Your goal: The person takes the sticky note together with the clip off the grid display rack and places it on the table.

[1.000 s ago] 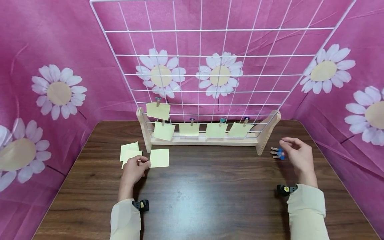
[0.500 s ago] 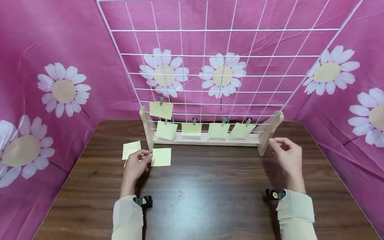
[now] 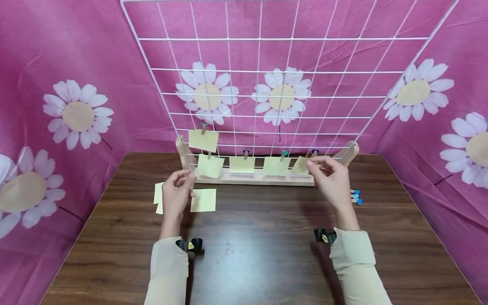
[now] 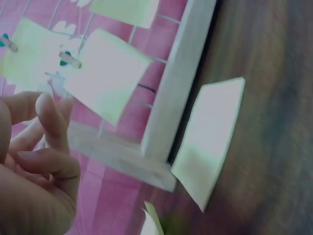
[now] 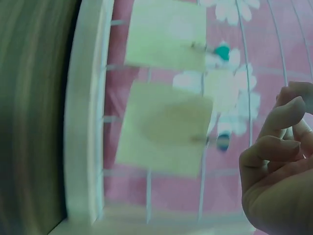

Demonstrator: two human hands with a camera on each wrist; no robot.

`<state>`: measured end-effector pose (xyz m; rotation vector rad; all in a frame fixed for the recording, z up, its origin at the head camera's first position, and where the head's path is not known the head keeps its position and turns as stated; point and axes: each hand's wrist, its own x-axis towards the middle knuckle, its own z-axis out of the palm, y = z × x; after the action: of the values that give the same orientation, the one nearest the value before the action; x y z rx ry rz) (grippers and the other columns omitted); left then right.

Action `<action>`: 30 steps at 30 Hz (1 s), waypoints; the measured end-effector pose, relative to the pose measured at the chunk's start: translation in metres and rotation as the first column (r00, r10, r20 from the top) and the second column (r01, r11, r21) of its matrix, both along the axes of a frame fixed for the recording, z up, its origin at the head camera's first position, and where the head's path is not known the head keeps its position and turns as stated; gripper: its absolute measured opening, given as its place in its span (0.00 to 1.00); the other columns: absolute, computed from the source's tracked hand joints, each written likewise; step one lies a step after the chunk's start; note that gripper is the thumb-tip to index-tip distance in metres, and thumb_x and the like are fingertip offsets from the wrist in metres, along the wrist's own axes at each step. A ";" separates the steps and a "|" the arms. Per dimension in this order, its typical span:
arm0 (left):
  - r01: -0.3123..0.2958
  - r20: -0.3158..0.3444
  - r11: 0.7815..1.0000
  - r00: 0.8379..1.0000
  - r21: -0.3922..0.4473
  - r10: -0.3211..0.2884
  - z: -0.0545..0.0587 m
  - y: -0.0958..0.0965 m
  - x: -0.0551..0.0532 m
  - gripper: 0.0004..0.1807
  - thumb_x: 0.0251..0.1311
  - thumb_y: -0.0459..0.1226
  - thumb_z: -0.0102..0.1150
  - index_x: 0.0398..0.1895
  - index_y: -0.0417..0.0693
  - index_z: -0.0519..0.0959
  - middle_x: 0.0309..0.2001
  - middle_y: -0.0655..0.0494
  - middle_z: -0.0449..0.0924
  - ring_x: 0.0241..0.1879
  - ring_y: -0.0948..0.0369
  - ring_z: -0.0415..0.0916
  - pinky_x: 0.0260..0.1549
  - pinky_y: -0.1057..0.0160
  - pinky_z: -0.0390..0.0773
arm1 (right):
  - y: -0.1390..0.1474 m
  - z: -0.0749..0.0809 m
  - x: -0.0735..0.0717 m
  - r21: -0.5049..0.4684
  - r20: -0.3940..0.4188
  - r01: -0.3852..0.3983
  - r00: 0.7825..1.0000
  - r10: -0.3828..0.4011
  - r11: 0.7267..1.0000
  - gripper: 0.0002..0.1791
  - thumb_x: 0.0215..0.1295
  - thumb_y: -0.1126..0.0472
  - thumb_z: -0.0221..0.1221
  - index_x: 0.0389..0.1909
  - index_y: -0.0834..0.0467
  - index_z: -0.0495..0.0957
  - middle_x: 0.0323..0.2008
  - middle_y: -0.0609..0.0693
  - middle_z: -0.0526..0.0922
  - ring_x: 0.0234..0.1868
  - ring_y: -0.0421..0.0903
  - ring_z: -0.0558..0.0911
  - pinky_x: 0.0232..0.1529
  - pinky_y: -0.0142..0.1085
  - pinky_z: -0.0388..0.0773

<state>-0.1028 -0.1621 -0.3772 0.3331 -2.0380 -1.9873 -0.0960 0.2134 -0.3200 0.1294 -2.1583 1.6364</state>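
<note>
My left hand [image 3: 177, 190] hovers by the left foot of the white wire grid [image 3: 259, 70], fingers loosely bent; in the left wrist view no object shows between its fingers [image 4: 54, 122]. Close below it on the table lies a yellow sticky note [image 3: 203, 200], with two more notes [image 3: 158, 194] partly hidden behind the hand. My right hand [image 3: 333, 182] is raised before the grid's lower right, overlapping a clipped sticky note [image 3: 299, 166]. In the right wrist view its thumb and fingers [image 5: 281, 149] are bent, with nothing visible between them.
Several sticky notes hang from the grid on small wooden clips, including a note [image 3: 203, 140] one row higher at the left. Blue-topped clips [image 3: 356, 197] lie right of my right hand. A wooden base bar [image 3: 255, 180] runs along the grid's bottom.
My right hand has moved left from beside the loose clips to the grid's right-hand note, uncovering the clips. My left hand has risen slightly from over the loose notes toward the grid's left foot.
</note>
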 end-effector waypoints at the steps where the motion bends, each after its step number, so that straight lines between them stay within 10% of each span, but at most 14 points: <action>1: -0.012 -0.016 1.000 1.000 0.011 0.012 0.002 0.001 -0.002 0.14 0.65 0.32 0.65 0.51 0.34 0.81 0.36 0.47 0.86 0.18 0.65 0.74 0.18 0.67 0.79 | -0.005 0.002 -0.003 0.009 -0.015 -0.018 1.000 0.018 1.000 0.09 0.68 0.69 0.63 0.43 0.72 0.81 0.23 0.42 0.82 0.13 0.36 0.71 0.15 0.26 0.66; 12: -0.067 -0.141 0.985 0.986 0.157 0.090 0.019 0.014 -0.018 0.19 0.59 0.29 0.70 0.53 0.29 0.78 0.29 0.62 0.86 0.14 0.66 0.72 0.14 0.70 0.75 | -0.057 0.015 -0.023 0.085 -0.065 -0.134 0.988 0.139 0.987 0.10 0.65 0.68 0.66 0.45 0.68 0.83 0.28 0.56 0.83 0.15 0.36 0.72 0.16 0.26 0.66; 30: -0.143 -0.176 0.982 0.971 0.123 0.164 0.031 0.018 -0.031 0.21 0.57 0.34 0.74 0.53 0.35 0.82 0.27 0.66 0.86 0.10 0.67 0.72 0.10 0.71 0.73 | -0.122 0.042 -0.056 0.191 -0.120 -0.243 0.956 0.269 0.951 0.11 0.64 0.63 0.68 0.47 0.61 0.86 0.33 0.50 0.87 0.18 0.48 0.80 0.16 0.31 0.73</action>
<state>-0.1334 -0.1441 -0.3465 0.3061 -1.7408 -1.9598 -0.1523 0.0910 -0.2780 0.5873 -2.2422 1.5126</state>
